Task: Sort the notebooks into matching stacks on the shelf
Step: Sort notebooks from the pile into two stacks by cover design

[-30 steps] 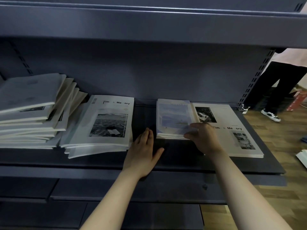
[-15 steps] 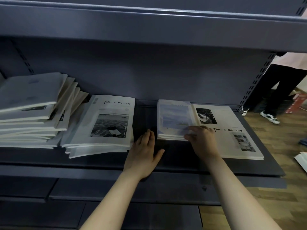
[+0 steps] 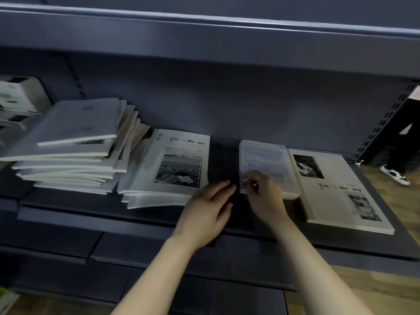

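On the dark shelf (image 3: 159, 219) a messy pile of pale notebooks (image 3: 75, 151) leans at the left. Beside it lies a stack topped by a "Time & Memory" cover with a sea photo (image 3: 172, 164). A smaller stack with a pale blue cover (image 3: 266, 160) lies right of the gap, overlapping a large white "Time & Memory" notebook (image 3: 336, 189). My left hand (image 3: 209, 212) rests flat on the shelf in the gap, fingers straight. My right hand (image 3: 266, 196) pinches the near left corner of the blue-cover stack and hides its near edge.
An upper shelf edge (image 3: 204, 35) hangs overhead. More pale notebooks (image 3: 16, 98) sit at the far left. A perforated upright (image 3: 386, 119) bounds the shelf on the right; behind it a person's legs and sneaker (image 3: 395, 173) stand on wooden floor.
My right hand has slid left along the near edge of the blue-cover stack, from its right corner to its left corner. My left hand stays flat in the gap.
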Demonstrator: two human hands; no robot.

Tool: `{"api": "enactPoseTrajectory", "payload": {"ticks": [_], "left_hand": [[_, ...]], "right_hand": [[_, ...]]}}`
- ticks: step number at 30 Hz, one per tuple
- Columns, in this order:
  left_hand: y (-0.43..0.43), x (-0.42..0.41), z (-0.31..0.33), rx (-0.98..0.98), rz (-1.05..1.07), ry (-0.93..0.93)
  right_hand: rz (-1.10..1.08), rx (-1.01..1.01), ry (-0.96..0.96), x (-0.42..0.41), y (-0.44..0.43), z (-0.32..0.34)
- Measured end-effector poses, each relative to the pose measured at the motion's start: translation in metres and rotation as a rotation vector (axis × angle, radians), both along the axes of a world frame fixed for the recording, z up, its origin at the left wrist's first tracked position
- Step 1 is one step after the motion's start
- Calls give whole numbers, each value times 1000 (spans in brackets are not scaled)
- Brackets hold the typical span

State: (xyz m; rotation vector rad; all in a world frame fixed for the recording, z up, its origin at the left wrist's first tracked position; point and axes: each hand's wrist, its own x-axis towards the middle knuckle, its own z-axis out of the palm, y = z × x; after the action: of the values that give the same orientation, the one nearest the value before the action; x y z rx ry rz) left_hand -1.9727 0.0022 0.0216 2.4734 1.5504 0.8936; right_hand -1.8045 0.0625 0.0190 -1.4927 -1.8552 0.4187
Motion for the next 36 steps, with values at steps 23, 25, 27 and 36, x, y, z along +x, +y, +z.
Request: {"api": "enactPoseTrajectory", "payload": {"ticks": [23, 25, 27, 36], "left_hand": [[9, -111, 1, -31, 327, 127], [8, -110, 0, -37, 319, 129], [8, -111, -1, -39, 321, 123], [4, -109, 2, -46, 330, 128]], "right_hand": [[-27, -385, 187, -86, 9, -10], [-20, -388, 244, -83, 9, -8], [25, -427, 306, -81, 10, -5], [86, -538, 500, -76, 1, 1]]}}
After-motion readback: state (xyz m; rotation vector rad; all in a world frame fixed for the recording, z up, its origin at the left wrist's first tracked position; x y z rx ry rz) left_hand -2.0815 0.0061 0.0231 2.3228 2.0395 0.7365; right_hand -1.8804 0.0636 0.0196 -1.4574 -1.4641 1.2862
